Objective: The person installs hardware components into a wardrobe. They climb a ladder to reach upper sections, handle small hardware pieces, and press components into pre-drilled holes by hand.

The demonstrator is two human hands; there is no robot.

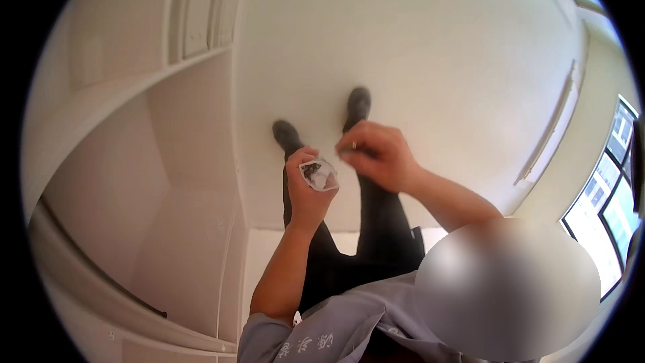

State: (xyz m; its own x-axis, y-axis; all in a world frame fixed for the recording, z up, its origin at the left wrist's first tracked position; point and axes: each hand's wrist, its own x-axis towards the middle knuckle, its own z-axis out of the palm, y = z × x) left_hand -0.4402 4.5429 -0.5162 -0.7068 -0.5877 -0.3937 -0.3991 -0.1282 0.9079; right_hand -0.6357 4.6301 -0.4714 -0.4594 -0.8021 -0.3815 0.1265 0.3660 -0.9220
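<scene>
My left hand (308,193) is wrapped round a small clear plastic container (324,179) with a whitish rim; whether it is a bag or a cup I cannot tell. Its mouth faces up, and small dark pieces (311,171) show inside, too small to name. Just to the right and slightly higher in the picture, my right hand (384,153) is closed, thumb and fingers pinched together. A tiny shiny bit shows at those fingers, but its kind is not clear. The two hands are apart.
On the left stands a pale cabinet (195,141) with open compartments and panel edges. Pale floor (430,47) spreads under my black shoes (359,102). A long white strip (551,128) runs along the right wall, near a dark-framed window (608,195).
</scene>
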